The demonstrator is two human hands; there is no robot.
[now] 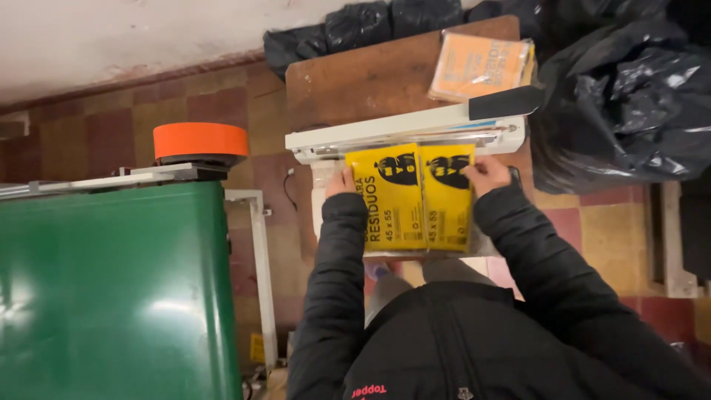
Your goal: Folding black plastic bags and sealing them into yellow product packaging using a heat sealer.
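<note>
Nearest: black padded sleeves, converging on a yellow packet (411, 198) with black print, lying flat on the desk (355, 85). Left hand (340, 181) closed on the packet's left edge; right hand (486, 174) closed on its right edge, near the far corners. Packet's far edge sits under the raised arm of a white heat sealer (404, 133), which spans the desk left to right. Left: green machine (111, 289) topped by an orange tape roll (201, 139), a narrow strip of tiled floor (111, 126) between it and the desk. Far: bare brown desk surface, an orange packet stack (481, 67) at the far right corner. Right: black bin bags (622, 104) crowding the desk edge.
</note>
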